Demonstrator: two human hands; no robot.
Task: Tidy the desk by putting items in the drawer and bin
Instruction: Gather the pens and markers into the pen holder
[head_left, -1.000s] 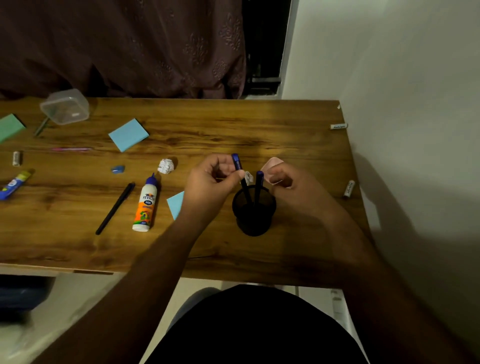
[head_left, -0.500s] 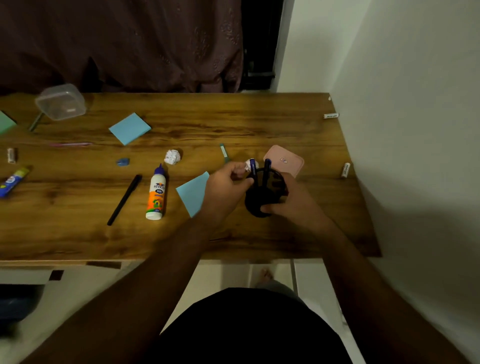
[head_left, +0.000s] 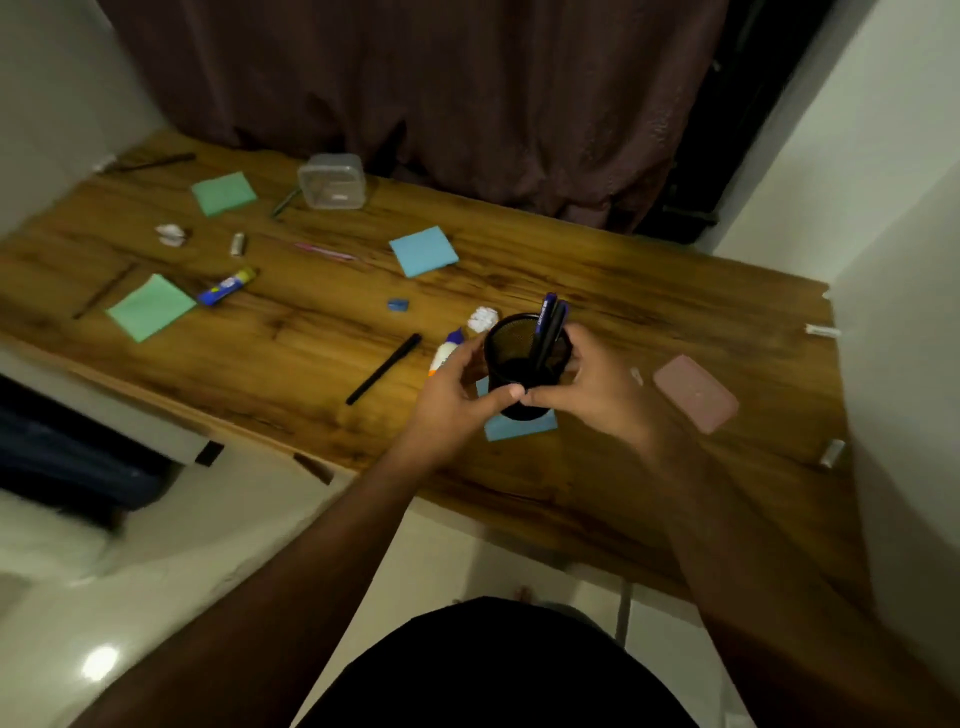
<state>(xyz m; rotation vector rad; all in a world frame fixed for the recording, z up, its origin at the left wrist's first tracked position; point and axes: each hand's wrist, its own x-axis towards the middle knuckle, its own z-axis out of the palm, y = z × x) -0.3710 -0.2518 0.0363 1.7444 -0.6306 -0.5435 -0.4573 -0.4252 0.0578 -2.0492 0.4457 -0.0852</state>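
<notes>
Both hands' curled fingers (head_left: 511, 391) gripping mesh pen holder (head_left: 514, 358), thumbs touching

1. The glue bottle (head_left: 445, 353) showed only its cap and upper body; the left hand (head_left: 457, 395) covered the rest.
2. The blue sticky-note pad (head_left: 519, 423) lay partly under the mesh pen holder (head_left: 524, 364) and both hands.
3. Whether the pen holder touched the surface (head_left: 571, 467) or was lifted could not be told.
4. The print on the blue pens (head_left: 545, 317) was too small to read.
5. The label on the clear plastic container (head_left: 332, 181) was blurred.
6. The surface's left end was cut off by the picture's edge.
</notes>
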